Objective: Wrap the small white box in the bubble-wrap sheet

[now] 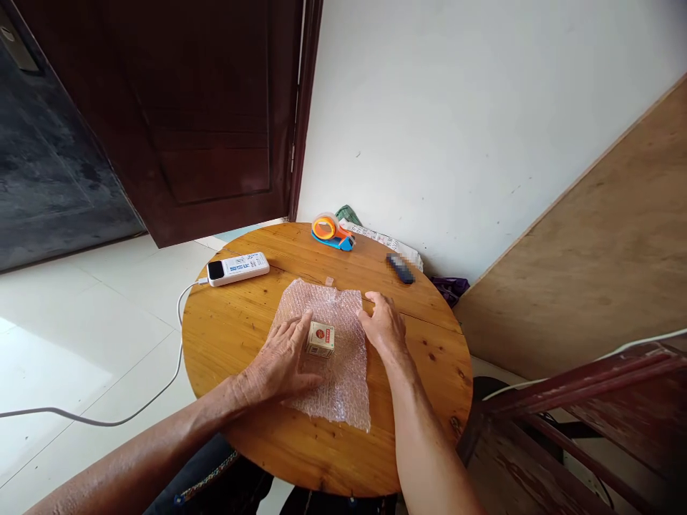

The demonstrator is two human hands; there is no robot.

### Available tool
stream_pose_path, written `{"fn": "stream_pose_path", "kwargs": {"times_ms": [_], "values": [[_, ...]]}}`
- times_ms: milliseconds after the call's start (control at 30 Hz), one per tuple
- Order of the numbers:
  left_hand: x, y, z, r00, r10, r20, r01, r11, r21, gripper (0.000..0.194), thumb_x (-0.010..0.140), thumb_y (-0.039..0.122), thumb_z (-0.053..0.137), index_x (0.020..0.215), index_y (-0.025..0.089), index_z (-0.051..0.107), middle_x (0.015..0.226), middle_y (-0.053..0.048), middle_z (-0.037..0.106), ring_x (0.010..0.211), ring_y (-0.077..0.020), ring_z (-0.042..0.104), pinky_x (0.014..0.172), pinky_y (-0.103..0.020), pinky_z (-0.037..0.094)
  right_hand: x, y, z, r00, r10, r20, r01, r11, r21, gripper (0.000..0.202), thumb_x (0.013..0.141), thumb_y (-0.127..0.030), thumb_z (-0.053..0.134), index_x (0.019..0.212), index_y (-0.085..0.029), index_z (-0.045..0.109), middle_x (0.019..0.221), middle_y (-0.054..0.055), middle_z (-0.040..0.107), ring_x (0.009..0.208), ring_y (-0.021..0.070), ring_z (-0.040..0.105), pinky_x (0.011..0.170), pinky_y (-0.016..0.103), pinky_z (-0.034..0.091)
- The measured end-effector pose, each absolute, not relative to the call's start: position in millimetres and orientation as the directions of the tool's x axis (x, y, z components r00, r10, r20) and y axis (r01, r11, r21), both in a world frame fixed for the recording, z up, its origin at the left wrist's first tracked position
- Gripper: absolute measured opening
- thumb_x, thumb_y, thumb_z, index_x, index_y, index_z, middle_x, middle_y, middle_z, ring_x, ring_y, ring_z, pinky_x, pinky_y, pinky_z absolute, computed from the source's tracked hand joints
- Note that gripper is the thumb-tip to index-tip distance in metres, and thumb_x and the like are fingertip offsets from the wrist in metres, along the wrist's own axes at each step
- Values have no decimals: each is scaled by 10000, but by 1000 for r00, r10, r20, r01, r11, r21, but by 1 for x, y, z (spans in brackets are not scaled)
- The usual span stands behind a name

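Note:
A sheet of bubble wrap (343,386) lies spread on the round wooden table (236,322). On its middle sits a small cream-coloured box (320,339) with a red and dark printed mark. My left hand (287,357) rests over the left part of the sheet, beside the box, fingers stretched out and thumb apart; whether it touches the box I cannot tell. At the sheet's right upper edge is my right hand (383,325), fingers loosely curved with a gap between thumb and forefinger. Nothing shows in its grasp.
At the table's far edge stands an orange and blue tape dispenser (333,232). A dark, blurred-out object (400,268) lies right of it. A white power bank (237,270) with a cable (179,343) sits at the left. Behind are a wall (456,129) and a dark red door (204,107).

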State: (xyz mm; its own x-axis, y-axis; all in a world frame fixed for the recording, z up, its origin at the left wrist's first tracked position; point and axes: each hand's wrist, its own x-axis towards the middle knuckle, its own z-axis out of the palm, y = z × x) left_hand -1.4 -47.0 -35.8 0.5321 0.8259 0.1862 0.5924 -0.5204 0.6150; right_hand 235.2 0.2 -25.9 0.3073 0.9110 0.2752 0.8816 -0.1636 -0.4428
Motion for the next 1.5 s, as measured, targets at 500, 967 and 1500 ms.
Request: {"fn": "stream_pose_path", "kwargs": {"times_ms": [500,967,1500], "values": [[-18,-23,-37,715,681,157,508,-661,553,1165,595,432,842,1533,102,235,1487,-248,430,1389,-402,389,1169,-555,296,207,-75,9,-154,958,242,876,246,-414,401,768,-218,650,1169,-235,640,1073,65,736,974,249,672,902,413,497],[-20,-23,-48,722,662,204,504,-704,500,1077,624,550,800,1504,162,314,1493,-221,431,1400,-397,377,1168,-576,255,251,-93,-17,46,872,488,932,138,-334,480,858,-305,537,1331,-227,553,1415,127,547,1306,291,520,1095,497,414],[-12,-8,-9,797,590,132,533,-788,307,557,734,406,723,1231,180,612,1250,-144,619,1173,-355,538,1060,-534,344,185,-6,-34,-125,920,371,895,266,-358,363,854,-54,419,1062,-185,686,1135,107,696,1095,226,630,1000,392,486]]}}
